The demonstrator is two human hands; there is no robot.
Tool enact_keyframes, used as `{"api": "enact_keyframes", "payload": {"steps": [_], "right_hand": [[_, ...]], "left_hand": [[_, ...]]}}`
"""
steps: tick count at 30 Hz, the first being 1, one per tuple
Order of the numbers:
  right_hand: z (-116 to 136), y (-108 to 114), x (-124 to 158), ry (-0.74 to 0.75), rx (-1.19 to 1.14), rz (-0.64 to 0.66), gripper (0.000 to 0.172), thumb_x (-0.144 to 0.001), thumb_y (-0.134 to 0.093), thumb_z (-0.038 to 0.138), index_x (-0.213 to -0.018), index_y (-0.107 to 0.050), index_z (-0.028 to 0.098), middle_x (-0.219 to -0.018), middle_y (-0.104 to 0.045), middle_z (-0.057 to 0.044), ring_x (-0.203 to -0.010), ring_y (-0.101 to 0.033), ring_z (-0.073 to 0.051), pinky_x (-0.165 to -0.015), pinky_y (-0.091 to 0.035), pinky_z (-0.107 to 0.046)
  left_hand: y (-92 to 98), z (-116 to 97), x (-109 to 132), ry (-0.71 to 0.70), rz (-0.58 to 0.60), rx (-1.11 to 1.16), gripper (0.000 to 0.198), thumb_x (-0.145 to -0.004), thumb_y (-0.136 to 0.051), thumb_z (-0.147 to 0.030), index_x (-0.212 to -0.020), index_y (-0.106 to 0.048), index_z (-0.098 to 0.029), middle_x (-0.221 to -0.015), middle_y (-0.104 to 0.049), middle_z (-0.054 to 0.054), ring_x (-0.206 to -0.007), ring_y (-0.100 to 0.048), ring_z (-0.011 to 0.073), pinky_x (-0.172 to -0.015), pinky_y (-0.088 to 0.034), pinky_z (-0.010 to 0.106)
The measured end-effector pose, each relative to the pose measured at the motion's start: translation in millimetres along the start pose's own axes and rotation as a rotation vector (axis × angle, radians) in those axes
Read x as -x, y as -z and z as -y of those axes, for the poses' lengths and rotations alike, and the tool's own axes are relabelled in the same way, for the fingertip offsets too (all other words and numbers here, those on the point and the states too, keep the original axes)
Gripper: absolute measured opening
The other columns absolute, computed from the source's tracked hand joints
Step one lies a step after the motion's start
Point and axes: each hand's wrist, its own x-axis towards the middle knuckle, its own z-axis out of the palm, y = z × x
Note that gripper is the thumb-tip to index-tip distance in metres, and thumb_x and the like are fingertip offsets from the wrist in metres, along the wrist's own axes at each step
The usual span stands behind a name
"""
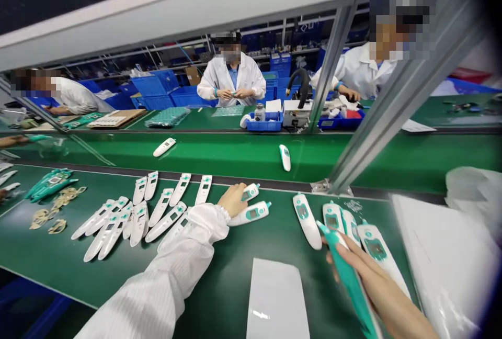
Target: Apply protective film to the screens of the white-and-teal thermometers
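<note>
My left hand (234, 201), in a white sleeve, reaches over the green bench with its fingers closed round the near end of a white handheld thermometer (251, 191). Just below it lies another white thermometer (251, 213) with a teal tip. At the right, my right hand (355, 258) grips a teal-and-white thermometer (347, 276), held tilted with its tip up. Beside that hand lie several white thermometers with teal-framed screens, among them one thermometer (308, 221) on its left. Left of my left arm, several white casing halves (137, 221) are spread in loose rows.
Teal casings (50, 184) and beige loops (58, 205) lie far left. A white sheet (276, 297) is in front, with a white board (435, 271) at right. Two thermometers sit on the green belt (227, 153) behind. A metal post (392, 88) slants at right. Co-workers sit opposite.
</note>
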Motion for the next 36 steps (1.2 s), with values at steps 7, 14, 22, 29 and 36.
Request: {"api": "enact_keyframes", "payload": {"steps": [7,14,22,29,36], "right_hand": [[19.1,-53.4,-2.5,-0.051,-0.142,0.146,0.068,-0.078,-0.064,0.052,-0.138,-0.043,0.027,-0.117,-0.062,-0.006,-0.1,-0.062,-0.022,-0.088,-0.052,-0.035],[9.4,-87.8,-5.9,0.202,-0.057,0.104,0.06,-0.08,-0.061,0.05,-0.13,-0.044,0.022,-0.13,-0.054,-0.01,-0.12,-0.052,-0.024,-0.102,-0.041,-0.039],[-20.9,-55.3,5.9,0.12,0.35,-0.07,0.046,-0.086,-0.05,0.056,-0.118,-0.052,0.023,-0.105,-0.065,-0.007,-0.099,-0.062,-0.025,-0.087,-0.046,-0.04],[-60.1,-67.9,24.0,-0.091,-0.092,0.21,0.055,-0.074,-0.07,0.044,-0.116,-0.04,0.022,-0.081,-0.065,0.001,-0.076,-0.063,-0.02,-0.07,-0.046,-0.034],[-51.2,-77.3,25.9,-0.01,-0.374,0.082,0.055,-0.063,-0.078,0.032,-0.107,-0.047,0.023,-0.074,-0.058,0.006,-0.067,-0.058,-0.014,-0.065,-0.041,-0.028]], "left_hand": [[-18.5,-43.9,77.8,-0.085,-0.004,0.241,0.043,-0.087,-0.052,-0.027,-0.129,-0.047,-0.019,-0.133,-0.048,0.013,-0.13,-0.038,0.0273,-0.11,-0.028,0.045],[-62.8,-95.7,136.2,0.126,0.449,1.293,0.069,-0.068,-0.073,-0.025,-0.128,-0.04,-0.02,-0.107,-0.061,0.009,-0.079,-0.063,0.0163,-0.075,-0.05,0.033],[-55.0,-67.1,139.6,0.324,0.232,1.338,0.043,-0.064,-0.067,-0.013,-0.105,-0.052,-0.013,-0.072,-0.062,0.0,-0.054,-0.056,0.0121,-0.057,-0.047,0.028],[-40.1,-52.9,143.8,0.352,0.086,1.324,0.042,-0.065,-0.07,-0.016,-0.103,-0.052,-0.015,-0.069,-0.06,-0.003,-0.055,-0.054,0.0103,-0.058,-0.043,0.025],[-45.2,-56.8,139.1,0.399,-0.042,1.082,0.055,-0.059,-0.079,-0.038,-0.106,-0.059,-0.016,-0.066,-0.061,-0.002,-0.062,-0.057,0.0148,-0.063,-0.045,0.028]]}}
